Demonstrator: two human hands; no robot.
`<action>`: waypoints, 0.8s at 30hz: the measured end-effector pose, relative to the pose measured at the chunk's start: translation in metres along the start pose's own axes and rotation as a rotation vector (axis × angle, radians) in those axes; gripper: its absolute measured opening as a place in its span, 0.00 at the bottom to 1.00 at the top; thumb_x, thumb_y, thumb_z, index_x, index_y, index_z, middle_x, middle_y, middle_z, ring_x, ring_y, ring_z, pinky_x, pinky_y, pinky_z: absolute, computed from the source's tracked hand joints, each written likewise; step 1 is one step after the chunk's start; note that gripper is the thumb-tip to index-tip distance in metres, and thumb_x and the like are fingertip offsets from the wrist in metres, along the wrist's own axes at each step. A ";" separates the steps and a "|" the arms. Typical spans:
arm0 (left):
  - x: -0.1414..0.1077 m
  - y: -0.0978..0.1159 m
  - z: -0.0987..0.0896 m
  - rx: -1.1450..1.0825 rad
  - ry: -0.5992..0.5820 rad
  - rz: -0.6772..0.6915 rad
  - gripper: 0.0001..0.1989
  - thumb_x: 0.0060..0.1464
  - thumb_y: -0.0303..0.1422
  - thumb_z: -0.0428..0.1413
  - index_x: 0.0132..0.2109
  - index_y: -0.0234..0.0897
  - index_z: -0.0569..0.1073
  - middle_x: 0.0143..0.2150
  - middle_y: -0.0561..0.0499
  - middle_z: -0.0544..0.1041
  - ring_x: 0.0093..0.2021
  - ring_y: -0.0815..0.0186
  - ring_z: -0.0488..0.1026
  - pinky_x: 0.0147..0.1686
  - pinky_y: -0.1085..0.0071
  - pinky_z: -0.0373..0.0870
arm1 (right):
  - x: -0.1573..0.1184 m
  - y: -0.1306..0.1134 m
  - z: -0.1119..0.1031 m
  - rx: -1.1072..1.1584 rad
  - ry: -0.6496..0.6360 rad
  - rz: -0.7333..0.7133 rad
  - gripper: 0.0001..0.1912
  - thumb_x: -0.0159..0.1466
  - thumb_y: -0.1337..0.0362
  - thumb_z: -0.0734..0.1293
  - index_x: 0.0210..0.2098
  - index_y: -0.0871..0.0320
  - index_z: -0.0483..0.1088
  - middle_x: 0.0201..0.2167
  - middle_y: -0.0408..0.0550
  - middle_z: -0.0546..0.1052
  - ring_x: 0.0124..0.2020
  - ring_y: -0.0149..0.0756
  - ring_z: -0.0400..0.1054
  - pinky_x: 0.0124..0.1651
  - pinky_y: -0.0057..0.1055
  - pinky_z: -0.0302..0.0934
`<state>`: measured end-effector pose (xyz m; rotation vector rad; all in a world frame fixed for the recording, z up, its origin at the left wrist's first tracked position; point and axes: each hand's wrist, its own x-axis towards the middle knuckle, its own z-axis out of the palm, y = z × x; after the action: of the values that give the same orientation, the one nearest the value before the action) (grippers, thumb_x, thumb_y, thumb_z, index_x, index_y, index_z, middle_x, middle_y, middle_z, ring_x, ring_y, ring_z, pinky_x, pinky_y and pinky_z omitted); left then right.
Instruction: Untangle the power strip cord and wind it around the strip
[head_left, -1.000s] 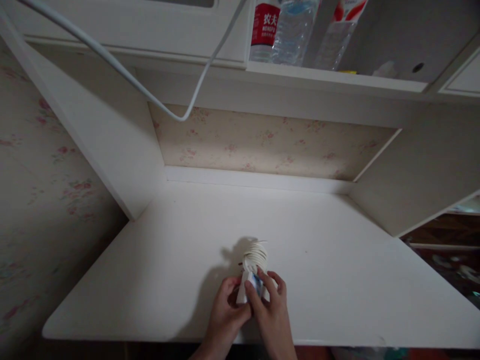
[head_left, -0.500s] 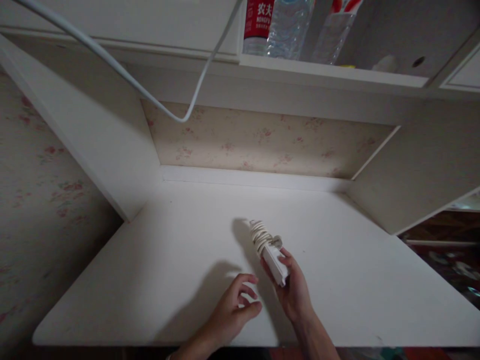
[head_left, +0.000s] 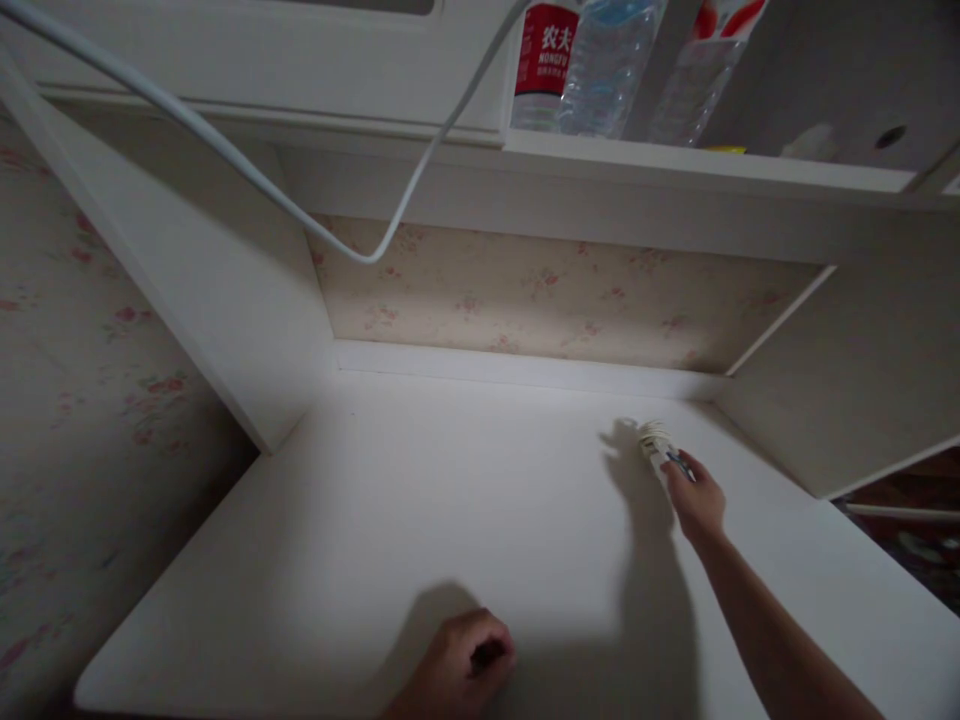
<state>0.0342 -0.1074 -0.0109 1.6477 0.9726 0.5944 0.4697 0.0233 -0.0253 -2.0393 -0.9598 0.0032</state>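
Note:
My right hand (head_left: 694, 495) grips a white power strip (head_left: 655, 443) over the back right of the white desk (head_left: 450, 500). Its cord is wound in loops round the far end, which points away from me. Part of the strip is hidden under my fingers, and a small dark bluish patch shows beside them. My left hand (head_left: 466, 660), curled into a loose hollow fist near the front edge, holds nothing that I can see. It is well apart from the strip.
A white cable (head_left: 367, 258) hangs in a bend across the upper left. Above the desk, a shelf (head_left: 697, 165) carries several plastic bottles (head_left: 606, 70). White side panels (head_left: 187, 270) and floral wallpaper (head_left: 525, 300) enclose the desk.
My right hand has carried the power strip from the desk's middle toward the back right. My left hand has curled its fingers in and stays near the front edge. The view has shifted slightly.

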 end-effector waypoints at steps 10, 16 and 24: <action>0.006 -0.008 0.000 0.000 -0.015 -0.078 0.07 0.49 0.31 0.55 0.34 0.36 0.77 0.31 0.51 0.74 0.31 0.68 0.67 0.31 0.76 0.62 | 0.042 0.025 0.005 -0.423 -0.192 -0.265 0.32 0.60 0.48 0.59 0.61 0.51 0.61 0.63 0.51 0.62 0.47 0.51 0.69 0.46 0.43 0.62; 0.006 -0.009 0.001 0.008 0.005 -0.051 0.08 0.51 0.33 0.54 0.35 0.36 0.77 0.31 0.50 0.75 0.32 0.68 0.68 0.33 0.76 0.62 | 0.055 0.044 0.000 -0.417 -0.259 -0.299 0.35 0.59 0.47 0.59 0.62 0.56 0.60 0.62 0.57 0.62 0.52 0.54 0.66 0.49 0.44 0.60; -0.002 0.008 -0.003 0.018 0.038 -0.047 0.10 0.53 0.38 0.54 0.35 0.40 0.78 0.34 0.49 0.77 0.35 0.64 0.71 0.36 0.75 0.64 | 0.046 0.059 -0.004 -0.326 -0.277 -0.265 0.44 0.54 0.47 0.64 0.65 0.60 0.53 0.63 0.59 0.59 0.56 0.56 0.63 0.52 0.43 0.59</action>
<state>0.0333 -0.1079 -0.0028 1.6304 1.0446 0.5890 0.5403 0.0293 -0.0493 -2.2263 -1.4807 -0.0146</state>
